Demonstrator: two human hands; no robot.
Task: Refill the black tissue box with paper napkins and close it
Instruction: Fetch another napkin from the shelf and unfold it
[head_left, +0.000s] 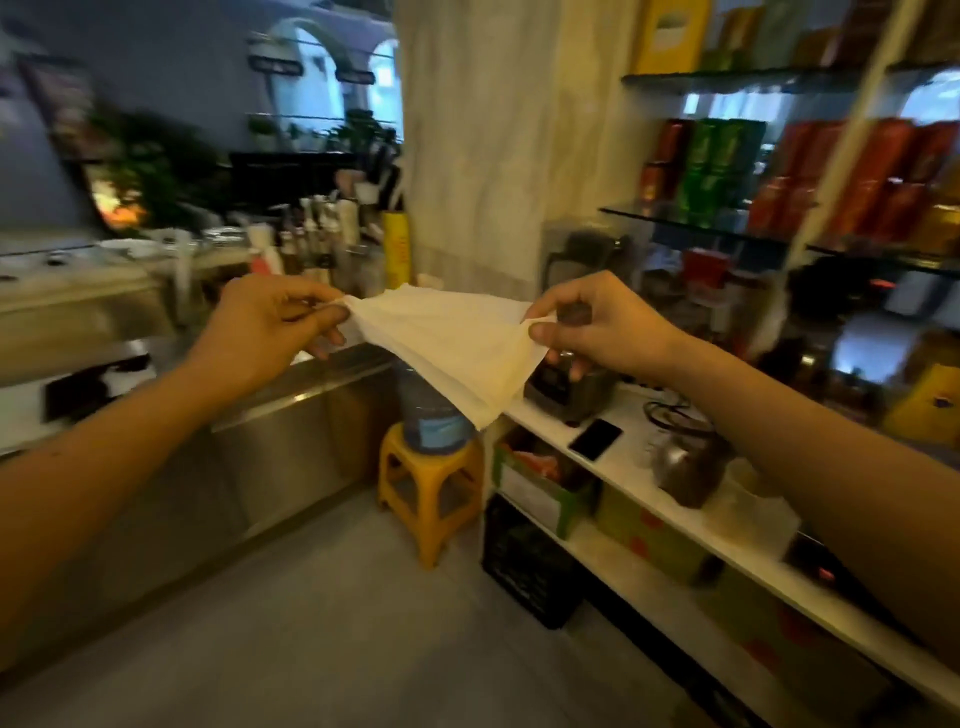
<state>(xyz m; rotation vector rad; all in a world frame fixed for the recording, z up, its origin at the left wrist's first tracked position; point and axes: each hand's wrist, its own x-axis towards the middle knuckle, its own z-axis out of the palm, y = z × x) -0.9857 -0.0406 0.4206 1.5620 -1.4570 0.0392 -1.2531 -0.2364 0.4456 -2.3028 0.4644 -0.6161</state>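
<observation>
A white paper napkin (457, 345) is stretched in the air between both hands, its lower corner hanging down. My left hand (270, 325) pinches its left corner and my right hand (597, 327) pinches its right corner with thumb and fingers. A dark box-like shape (93, 384) lies on the steel counter at the left; it is blurred and I cannot tell if it is the black tissue box.
A steel counter (291, 395) runs along the left with bottles and cups at its back. A yellow stool (431, 493) carries a water jug. White shelves (649, 483) on the right hold a blender, a phone, boxes and a black crate. The grey floor lies below.
</observation>
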